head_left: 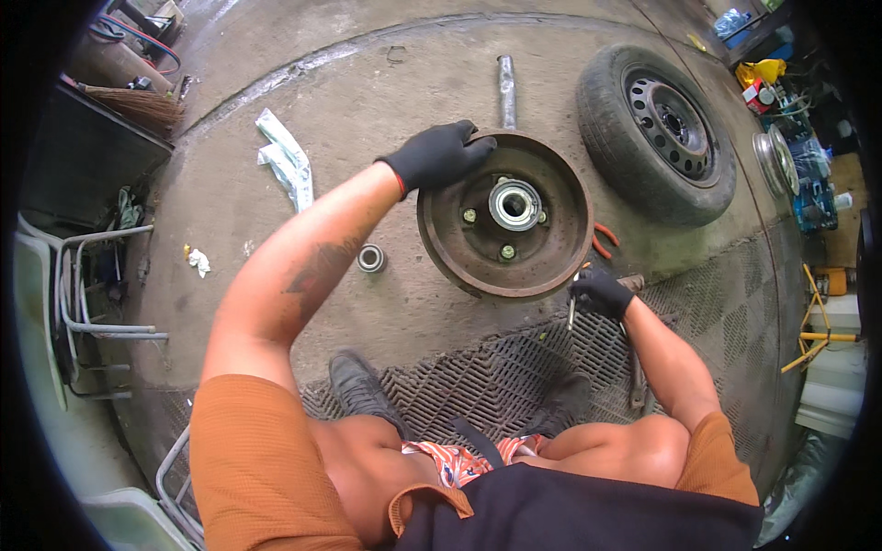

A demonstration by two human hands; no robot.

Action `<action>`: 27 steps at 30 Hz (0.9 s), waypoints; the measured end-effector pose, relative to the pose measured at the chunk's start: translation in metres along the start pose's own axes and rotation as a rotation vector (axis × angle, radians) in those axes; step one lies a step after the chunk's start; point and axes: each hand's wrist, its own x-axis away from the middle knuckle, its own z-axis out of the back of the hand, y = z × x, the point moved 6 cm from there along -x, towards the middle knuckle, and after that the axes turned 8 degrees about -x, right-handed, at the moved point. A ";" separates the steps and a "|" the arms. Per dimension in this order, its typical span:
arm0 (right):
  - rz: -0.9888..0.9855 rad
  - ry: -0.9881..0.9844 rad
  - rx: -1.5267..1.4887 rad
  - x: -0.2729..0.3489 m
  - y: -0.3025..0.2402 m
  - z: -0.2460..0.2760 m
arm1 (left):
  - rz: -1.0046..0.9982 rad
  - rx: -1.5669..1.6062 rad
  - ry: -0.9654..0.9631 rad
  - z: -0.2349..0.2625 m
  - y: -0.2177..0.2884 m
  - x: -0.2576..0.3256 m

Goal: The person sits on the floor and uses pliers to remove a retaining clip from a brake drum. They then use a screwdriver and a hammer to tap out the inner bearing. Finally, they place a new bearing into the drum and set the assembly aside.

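A rusty brake drum (450,234) lies on the concrete floor in front of me, its inner side up. A shiny round bearing (514,204) sits at its centre, with bolt heads around it. My left hand (441,156), black-gloved, grips the drum's far left rim, its fingers curled over the edge. Close to the near right rim, my right hand (602,296), also gloved, is closed around a thin metal tool (571,314); the fingers hide its exact kind. Red-handled pliers (604,241) lie beside the drum's right edge. A loose metal ring (371,258) rests to its left.
A tyre on a steel wheel (657,133) lies at far right. Beyond the drum is a metal pipe (507,92); clear plastic wrapping (287,161) lies left. Under my feet is a grid mat (459,395), with a metal bar (636,376). Metal-legged chairs (69,285) stand left.
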 end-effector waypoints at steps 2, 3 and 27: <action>-0.191 0.209 -0.257 0.038 -0.037 0.011 | 0.007 0.042 -0.073 0.001 -0.009 -0.013; -0.156 0.302 -0.222 0.058 -0.057 0.026 | 0.003 0.067 -0.112 -0.001 -0.009 -0.020; 0.722 0.617 0.167 0.041 -0.356 -0.042 | -0.108 0.121 -0.068 -0.011 -0.005 -0.029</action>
